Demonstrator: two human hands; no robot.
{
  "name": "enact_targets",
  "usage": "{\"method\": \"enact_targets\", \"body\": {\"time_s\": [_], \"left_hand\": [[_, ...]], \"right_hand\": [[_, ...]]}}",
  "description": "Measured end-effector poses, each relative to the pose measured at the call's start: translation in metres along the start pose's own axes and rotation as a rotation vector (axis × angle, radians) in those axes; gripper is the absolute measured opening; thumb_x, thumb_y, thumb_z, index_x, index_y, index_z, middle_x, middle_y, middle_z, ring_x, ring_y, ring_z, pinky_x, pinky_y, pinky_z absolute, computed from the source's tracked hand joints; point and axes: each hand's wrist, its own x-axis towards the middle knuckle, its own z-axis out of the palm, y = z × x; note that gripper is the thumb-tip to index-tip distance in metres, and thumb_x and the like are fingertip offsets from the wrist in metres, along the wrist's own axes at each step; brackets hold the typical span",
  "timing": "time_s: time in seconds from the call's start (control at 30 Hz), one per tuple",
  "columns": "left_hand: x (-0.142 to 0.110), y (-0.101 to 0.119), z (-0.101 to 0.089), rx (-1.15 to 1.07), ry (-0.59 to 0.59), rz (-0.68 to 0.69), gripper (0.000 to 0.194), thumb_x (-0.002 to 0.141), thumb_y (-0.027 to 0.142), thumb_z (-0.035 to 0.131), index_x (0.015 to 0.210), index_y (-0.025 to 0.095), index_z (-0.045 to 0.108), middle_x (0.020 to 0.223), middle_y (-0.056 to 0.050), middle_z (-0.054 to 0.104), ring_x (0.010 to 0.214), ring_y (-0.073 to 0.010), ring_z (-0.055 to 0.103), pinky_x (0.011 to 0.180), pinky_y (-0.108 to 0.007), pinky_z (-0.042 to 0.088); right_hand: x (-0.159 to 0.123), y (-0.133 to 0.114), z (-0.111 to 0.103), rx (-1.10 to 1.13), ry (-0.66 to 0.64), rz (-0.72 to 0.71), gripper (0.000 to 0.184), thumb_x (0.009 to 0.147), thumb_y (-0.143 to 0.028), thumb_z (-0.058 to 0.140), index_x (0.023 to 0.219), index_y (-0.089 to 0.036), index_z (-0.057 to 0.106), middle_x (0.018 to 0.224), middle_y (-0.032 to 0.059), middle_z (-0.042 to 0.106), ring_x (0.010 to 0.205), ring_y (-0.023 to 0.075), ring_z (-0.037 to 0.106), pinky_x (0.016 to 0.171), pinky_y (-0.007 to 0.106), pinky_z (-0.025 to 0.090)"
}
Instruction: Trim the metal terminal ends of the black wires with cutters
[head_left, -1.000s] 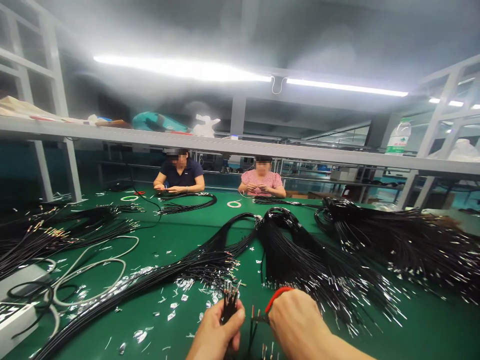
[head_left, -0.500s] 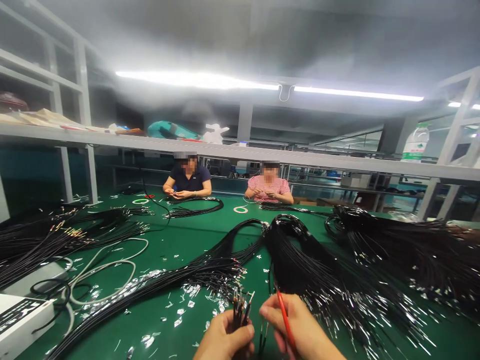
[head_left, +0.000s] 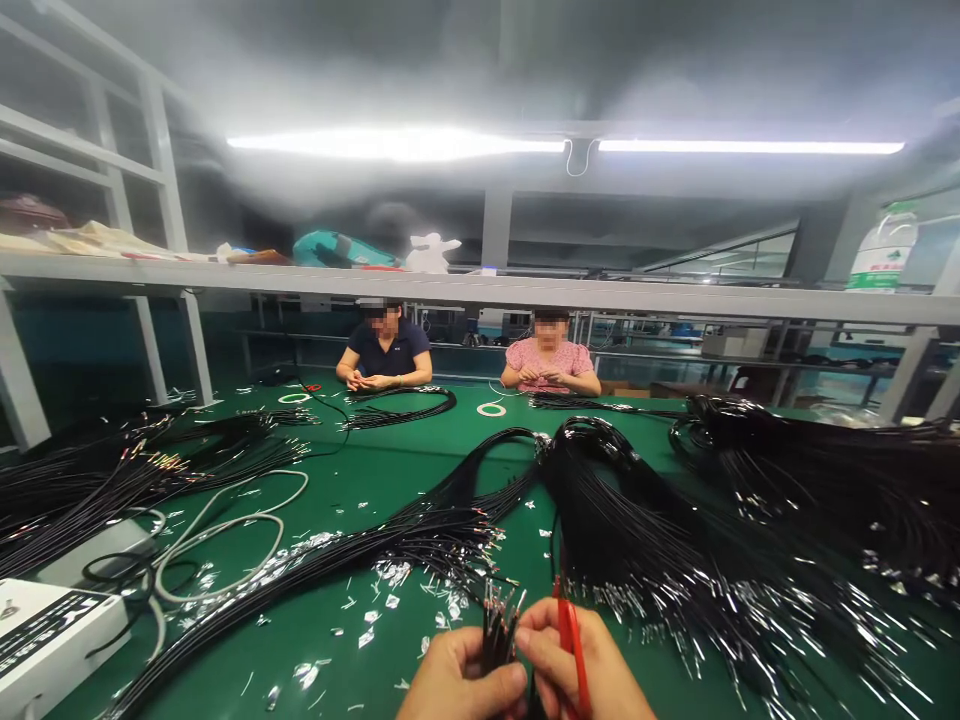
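Left hand [head_left: 465, 685] grips a small wire bunch [head_left: 499, 625] upright at the near table [head_left: 360, 480] edge, while the right hand [head_left: 577, 665], closed around a red-handled tool [head_left: 568, 640], pinches its tips. Behind them lie big black wire bundles [head_left: 615, 510] and scattered clippings [head_left: 375, 610], so much work seemingly remains.

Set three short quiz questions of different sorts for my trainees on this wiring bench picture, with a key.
1. True or false: the left hand grips a small bunch of black wires with their metal tips pointing up.
2. The tool with red handles is in: A) the left hand, B) the right hand, C) lying on the green table.
3. Fill in: across the table, ___ people sit facing the camera.

Key: 1 true; 2 B; 3 two, a person in a dark top and a person in a pink top.
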Motion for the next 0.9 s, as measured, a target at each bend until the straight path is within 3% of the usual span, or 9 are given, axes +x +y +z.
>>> {"method": "enact_targets", "body": {"time_s": [0.17, 0.3, 0.4, 0.53, 0.63, 0.73, 0.9], "left_hand": [[0.002, -0.003, -0.003, -0.030, -0.068, 0.002, 0.045, 0.049, 0.044, 0.080, 0.074, 0.010, 0.063, 0.059, -0.003, 0.062, 0.051, -0.0087, 0.053, 0.053, -0.021, 0.036], [0.010, -0.012, -0.011, 0.037, -0.174, -0.023, 0.048, 0.058, 0.056, 0.069, 0.066, 0.009, 0.063, 0.056, -0.002, 0.055, 0.043, -0.0053, 0.043, 0.044, -0.020, 0.024], [0.014, -0.019, -0.014, 0.007, -0.246, -0.044, 0.048, 0.061, 0.058, 0.066, 0.064, 0.010, 0.062, 0.054, -0.002, 0.052, 0.042, -0.0049, 0.039, 0.043, -0.021, 0.018], [0.011, -0.015, -0.010, -0.057, -0.247, -0.061, 0.045, 0.060, 0.054, 0.069, 0.063, 0.010, 0.060, 0.053, -0.002, 0.052, 0.042, -0.0042, 0.040, 0.044, -0.020, 0.019], [0.005, -0.004, -0.005, -0.060, -0.189, -0.018, 0.043, 0.058, 0.051, 0.072, 0.060, 0.011, 0.057, 0.052, 0.000, 0.053, 0.040, -0.0030, 0.040, 0.043, -0.019, 0.020], [0.001, 0.004, -0.002, -0.047, -0.048, -0.011, 0.043, 0.054, 0.048, 0.076, 0.065, 0.014, 0.053, 0.053, 0.001, 0.057, 0.039, -0.0032, 0.043, 0.041, -0.018, 0.021], [0.000, 0.008, -0.003, -0.025, 0.089, 0.012, 0.046, 0.051, 0.050, 0.076, 0.069, 0.015, 0.053, 0.053, 0.003, 0.057, 0.038, -0.0037, 0.045, 0.039, -0.017, 0.025]], "right_hand": [[0.000, 0.001, 0.002, 0.051, 0.018, -0.019, 0.040, 0.062, -0.053, 0.067, 0.066, -0.016, 0.052, 0.032, -0.0098, 0.045, 0.025, 0.0031, 0.032, 0.028, 0.015, 0.023], [-0.009, -0.007, 0.002, 0.114, 0.005, -0.018, 0.037, 0.069, -0.051, 0.062, 0.070, -0.014, 0.054, 0.034, -0.0086, 0.046, 0.027, 0.0031, 0.034, 0.030, 0.015, 0.022], [-0.015, -0.007, 0.001, 0.180, -0.064, -0.026, 0.035, 0.073, -0.047, 0.061, 0.072, -0.013, 0.055, 0.038, -0.0069, 0.048, 0.033, 0.0037, 0.038, 0.035, 0.016, 0.025], [-0.016, -0.002, -0.003, 0.283, -0.166, -0.071, 0.031, 0.077, -0.043, 0.058, 0.075, -0.012, 0.058, 0.039, -0.0069, 0.047, 0.033, 0.0036, 0.035, 0.035, 0.016, 0.023], [-0.016, -0.004, -0.007, 0.275, -0.171, -0.090, 0.032, 0.080, -0.044, 0.054, 0.086, -0.012, 0.056, 0.042, -0.0061, 0.050, 0.030, 0.0031, 0.037, 0.033, 0.015, 0.022], [-0.018, -0.012, -0.011, 0.075, -0.054, -0.041, 0.047, 0.080, -0.057, 0.044, 0.093, -0.013, 0.052, 0.043, -0.0052, 0.053, 0.027, 0.0042, 0.037, 0.030, 0.016, 0.020], [-0.025, -0.018, -0.014, -0.246, 0.013, 0.061, 0.056, 0.071, -0.073, 0.037, 0.078, -0.019, 0.049, 0.042, -0.0084, 0.042, 0.033, 0.0076, 0.035, 0.034, 0.019, 0.027]]}}
